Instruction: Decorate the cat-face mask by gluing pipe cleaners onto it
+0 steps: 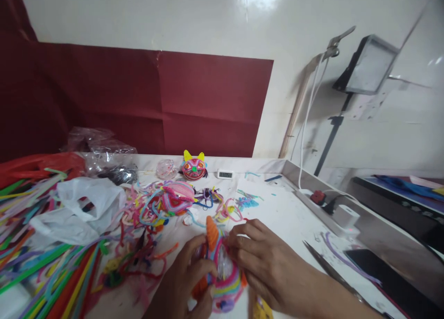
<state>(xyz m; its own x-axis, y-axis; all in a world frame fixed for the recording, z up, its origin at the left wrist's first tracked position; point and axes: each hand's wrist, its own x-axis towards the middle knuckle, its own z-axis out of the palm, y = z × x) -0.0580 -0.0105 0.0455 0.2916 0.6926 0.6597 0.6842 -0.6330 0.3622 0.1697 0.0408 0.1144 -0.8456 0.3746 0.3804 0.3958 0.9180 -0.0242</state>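
A rounded pipe-cleaner craft piece (227, 286) is held low in the middle, in striped pink, yellow and blue. An orange ear-like point (212, 233) stands up from its top, and clear plastic shows in its centre. My left hand (192, 275) grips its left side with bent fingers and thumb. On the other side, my right hand (265, 259) has its fingers closed against the upper right edge; what lies under those fingertips is hidden. Something yellow (262, 308) sits just below my right hand.
Pipe cleaners (65, 272) and a white plastic bag (83, 212) cover the left. Behind are a striped craft piece (176, 198), a yellow-eared mask (194, 167) and a small digital display (225, 174). Scissors (329, 268), a phone (391, 277) and a power strip (326, 217) lie right.
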